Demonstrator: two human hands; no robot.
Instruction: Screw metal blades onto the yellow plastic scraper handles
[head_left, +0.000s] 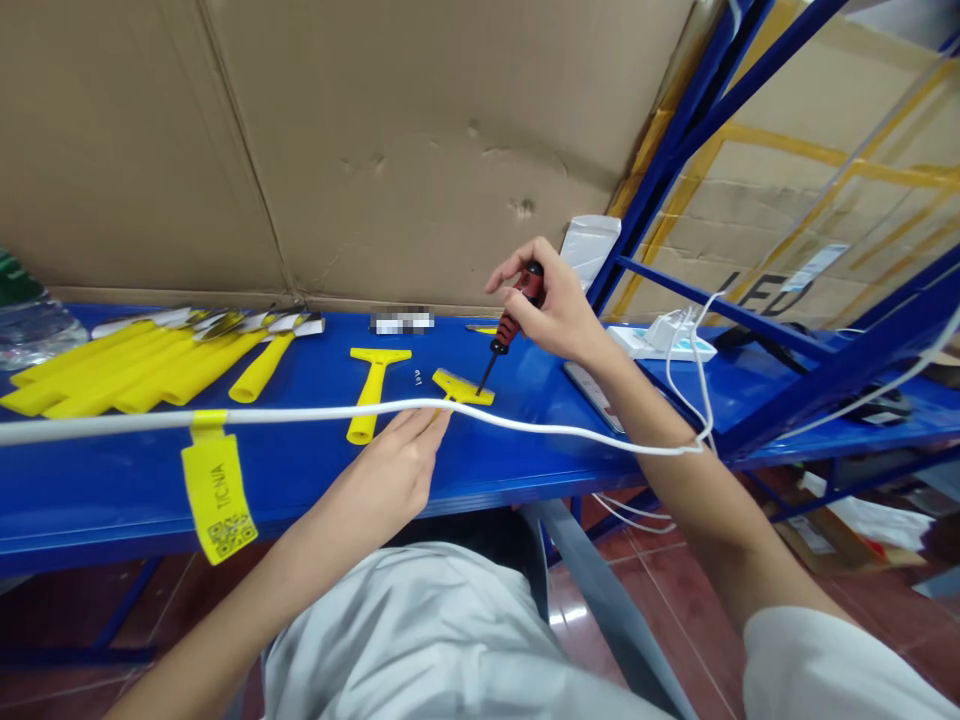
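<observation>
My left hand (409,460) is closed around the handle of a yellow scraper (469,389), whose wide head lies on the blue shelf (300,460). In my right hand (555,305) is a red and black screwdriver (508,325), tilted, its shaft pointing down at the right part of the scraper head. Whether the tip sits in a screw is too small to tell. To the left lies a second yellow scraper handle (369,395) with a T-shaped head. Between the two are a few tiny screws (418,377).
Several yellow scrapers with blades (165,365) lie in a pile at left, beside a plastic bottle (34,320). A white cable (547,427) with a yellow tag (219,495) crosses in front. A phone (592,395) and power strip (660,343) are at right. Cardboard (420,150) stands behind.
</observation>
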